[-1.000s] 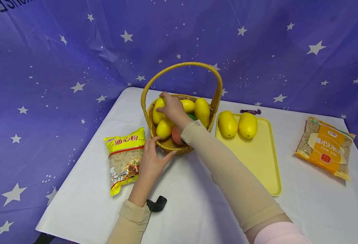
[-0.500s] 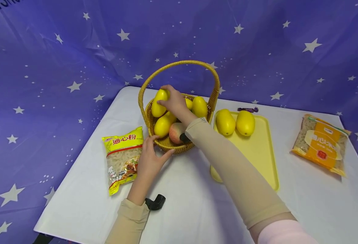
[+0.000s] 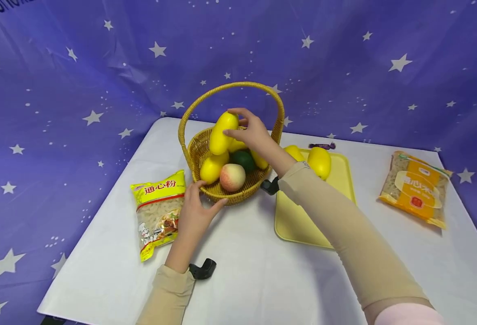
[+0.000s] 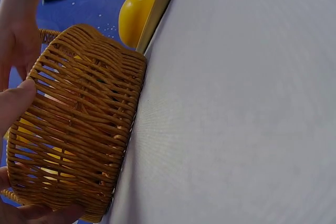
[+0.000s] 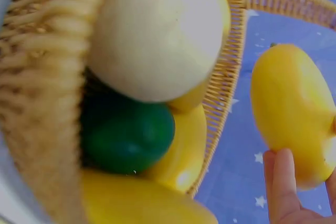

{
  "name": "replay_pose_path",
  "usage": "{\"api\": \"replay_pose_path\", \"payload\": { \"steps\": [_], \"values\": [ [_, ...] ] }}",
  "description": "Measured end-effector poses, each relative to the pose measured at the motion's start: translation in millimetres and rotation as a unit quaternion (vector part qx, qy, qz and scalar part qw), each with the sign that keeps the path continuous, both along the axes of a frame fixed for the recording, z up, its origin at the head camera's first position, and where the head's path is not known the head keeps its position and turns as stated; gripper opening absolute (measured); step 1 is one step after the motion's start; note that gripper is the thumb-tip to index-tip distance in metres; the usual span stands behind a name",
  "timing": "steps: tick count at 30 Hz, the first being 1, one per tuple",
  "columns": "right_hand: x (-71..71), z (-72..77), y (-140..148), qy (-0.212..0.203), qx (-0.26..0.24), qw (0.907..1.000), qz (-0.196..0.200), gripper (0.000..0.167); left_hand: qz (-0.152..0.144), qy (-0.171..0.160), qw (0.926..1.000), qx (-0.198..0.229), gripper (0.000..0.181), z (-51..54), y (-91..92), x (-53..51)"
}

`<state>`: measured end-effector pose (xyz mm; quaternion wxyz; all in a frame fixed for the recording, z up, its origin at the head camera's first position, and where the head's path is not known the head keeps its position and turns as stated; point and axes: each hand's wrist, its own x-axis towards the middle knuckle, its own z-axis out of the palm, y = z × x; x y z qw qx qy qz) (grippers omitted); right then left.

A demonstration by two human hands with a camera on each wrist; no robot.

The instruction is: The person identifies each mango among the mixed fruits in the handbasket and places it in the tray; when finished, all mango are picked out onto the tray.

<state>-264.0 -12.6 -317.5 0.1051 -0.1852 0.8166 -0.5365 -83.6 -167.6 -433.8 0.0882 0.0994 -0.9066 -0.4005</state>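
Observation:
My right hand (image 3: 259, 135) grips a yellow mango (image 3: 224, 133) above the back of the wicker basket (image 3: 195, 151), beneath its tall handle. In the right wrist view, fingertips press on this mango (image 5: 291, 108) beside the basket's rim. Below it lie a pale red peach (image 3: 233, 177), a dark green fruit (image 3: 242, 161) and several more yellow mangoes (image 3: 213, 170), some partly covered. At the near left, my left hand (image 3: 195, 214) holds the basket's side, thumb and fingers spread along its rim and wall. The left wrist view shows that woven wall (image 4: 79, 119) close up.
A pasta bag (image 3: 160, 212) lies left of the basket. On the right, a yellow tray (image 3: 295, 225) bears two yellow mangoes (image 3: 320, 162), one partly behind my right forearm. A purple-wrapped candy (image 3: 322, 146) lies behind the tray, and an orange bag (image 3: 417, 189) sits far right.
My right hand has lifted the mango from the basket's left side, up and to the right. The peach and green fruit show more fully. My left hand stays at the basket.

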Motion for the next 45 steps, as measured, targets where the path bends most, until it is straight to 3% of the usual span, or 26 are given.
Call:
{"api": "replay_pose_path", "payload": {
  "steps": [5, 12, 19, 27, 33, 39, 45],
  "values": [
    [10.3, 3.2, 35, -0.012, -0.042, 0.9987, 0.024, 0.058, -0.004, -0.011, 0.9999, 0.004, 0.09, -0.9, 1.9, -1.7],
    [32.3, 15.3, 95, -0.039, -0.071, 0.9948, 0.061, 0.059, -0.007, -0.001, 0.9999, 0.009, 0.09, -1.6, 1.4, -0.7],
    [46.4, 19.4, 168, -0.022, -0.071, 0.996, 0.048, 0.06, -0.005, 0.011, 0.9999, 0.008, 0.088, 0.8, -2.0, -0.8],
    [51.8, 8.8, 235, -0.044, -0.085, 0.9948, 0.035, 0.059, -0.001, -0.008, 0.9999, 0.009, 0.086, 1.7, -1.4, -0.4],
    [51.7, -1.9, 270, -0.071, -0.109, 0.991, 0.031, 0.058, 0.001, -0.001, 0.9999, 0.01, 0.084, 1.4, -2.1, -0.7],
    [42.2, -25.9, 300, -0.11, -0.148, 0.9825, 0.025, 0.058, 0.002, -0.002, 1.0, 0.003, 0.083, 1.0, -3.6, -1.5],
    [34.1, -56.1, 332, -0.167, -0.142, 0.9755, -0.014, 0.06, -0.008, -0.001, 1.0, 0.005, 0.083, 1.3, -0.4, -3.0]
  ]
}}
